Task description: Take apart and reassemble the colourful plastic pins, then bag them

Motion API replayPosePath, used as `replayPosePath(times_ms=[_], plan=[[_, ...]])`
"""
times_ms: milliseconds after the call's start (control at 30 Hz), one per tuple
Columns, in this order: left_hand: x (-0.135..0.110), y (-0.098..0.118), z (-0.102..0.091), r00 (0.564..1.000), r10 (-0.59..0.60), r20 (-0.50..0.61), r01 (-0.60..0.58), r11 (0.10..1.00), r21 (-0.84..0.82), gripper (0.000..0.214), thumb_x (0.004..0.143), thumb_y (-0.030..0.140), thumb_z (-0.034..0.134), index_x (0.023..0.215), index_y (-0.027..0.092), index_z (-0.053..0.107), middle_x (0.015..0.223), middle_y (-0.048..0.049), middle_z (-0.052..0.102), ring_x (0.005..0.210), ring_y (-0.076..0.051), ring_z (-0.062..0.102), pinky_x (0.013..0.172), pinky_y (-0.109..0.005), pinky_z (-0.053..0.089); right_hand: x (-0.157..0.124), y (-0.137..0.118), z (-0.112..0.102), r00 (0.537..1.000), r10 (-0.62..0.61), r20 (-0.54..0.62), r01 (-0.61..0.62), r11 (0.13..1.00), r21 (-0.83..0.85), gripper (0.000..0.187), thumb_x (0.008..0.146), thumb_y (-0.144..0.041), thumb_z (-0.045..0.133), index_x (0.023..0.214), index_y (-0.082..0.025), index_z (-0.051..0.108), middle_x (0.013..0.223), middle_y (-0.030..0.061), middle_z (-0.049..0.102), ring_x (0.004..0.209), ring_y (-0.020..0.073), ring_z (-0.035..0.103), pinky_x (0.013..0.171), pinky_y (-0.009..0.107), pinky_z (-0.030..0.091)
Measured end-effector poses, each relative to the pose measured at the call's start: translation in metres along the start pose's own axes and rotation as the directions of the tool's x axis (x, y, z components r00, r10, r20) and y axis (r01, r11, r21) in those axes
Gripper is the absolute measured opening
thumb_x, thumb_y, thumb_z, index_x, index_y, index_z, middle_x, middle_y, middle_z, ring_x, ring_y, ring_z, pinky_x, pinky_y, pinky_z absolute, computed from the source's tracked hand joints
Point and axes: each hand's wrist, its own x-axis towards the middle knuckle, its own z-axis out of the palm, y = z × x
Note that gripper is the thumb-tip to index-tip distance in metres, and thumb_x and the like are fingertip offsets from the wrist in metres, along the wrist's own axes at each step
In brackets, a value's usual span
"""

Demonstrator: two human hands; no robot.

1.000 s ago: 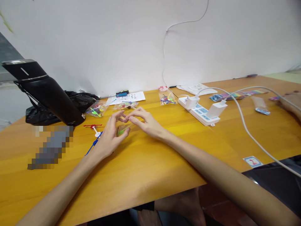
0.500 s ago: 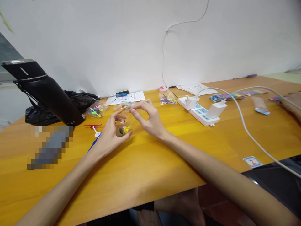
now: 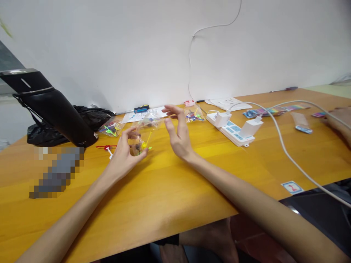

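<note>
Left-hand fingers [image 3: 128, 134] are closed around a small clear bag [image 3: 139, 146] of coloured plastic parts, held just above the table [image 3: 164, 190]. Right-hand fingers [image 3: 172, 109] are spread and released, holding nothing, just beside the bag's upper end. Further bags [image 3: 111, 128] lie beyond the left hand [image 3: 122, 159].

Risk: the bag has one-handed support only. If the grip slackens or the bag tilts, parts are likely to spill and mix with the loose pieces [image 3: 108, 147] beside the fingers.

free: near tabletop [image 3: 170, 197] | blocked: black stand [image 3: 55, 109] left, power strip [image 3: 233, 129] and cable [image 3: 290, 157] right
</note>
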Motion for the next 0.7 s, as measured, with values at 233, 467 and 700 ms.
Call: replayPosePath(times_ms=[233,467,700], plan=[[0.004,-0.001,-0.003,0.989,0.003,-0.15,-0.004,1.0,-0.011,0.076,0.082,0.035,0.076,0.145,0.028,0.036,0.138,-0.0119,0.053,0.127,-0.029,0.057,0.103,-0.049,0.054,-0.014,0.039,0.007,0.853,0.442,0.277,-0.446,0.894,-0.055,0.014,0.1,-0.025,0.048,0.109,-0.02,0.058,0.101,0.0048,0.067,0.098,0.0187,0.063,0.091,0.034,0.048],[0.003,-0.008,-0.002,0.986,0.047,-0.157,-0.044,0.999,0.025,0.078,0.08,0.035,0.078,0.145,0.027,0.035,0.145,-0.0126,0.048,0.134,-0.03,0.052,0.108,-0.049,0.049,-0.031,0.036,0.016,0.668,0.311,0.676,-0.334,0.937,-0.101,0.016,0.097,-0.025,0.062,0.109,-0.016,0.067,0.093,0.0049,0.072,0.085,0.0166,0.066,0.082,0.029,0.05],[0.004,-0.006,-0.004,0.983,0.044,-0.18,-0.031,0.997,0.072,0.077,0.08,0.037,0.078,0.144,0.027,0.037,0.142,-0.0119,0.049,0.134,-0.03,0.05,0.115,-0.052,0.041,-0.019,0.045,0.01,0.809,0.398,0.433,-0.436,0.9,-0.011,0.01,0.092,-0.018,0.064,0.099,-0.015,0.07,0.094,0.0048,0.075,0.084,0.0143,0.067,0.082,0.028,0.052]])
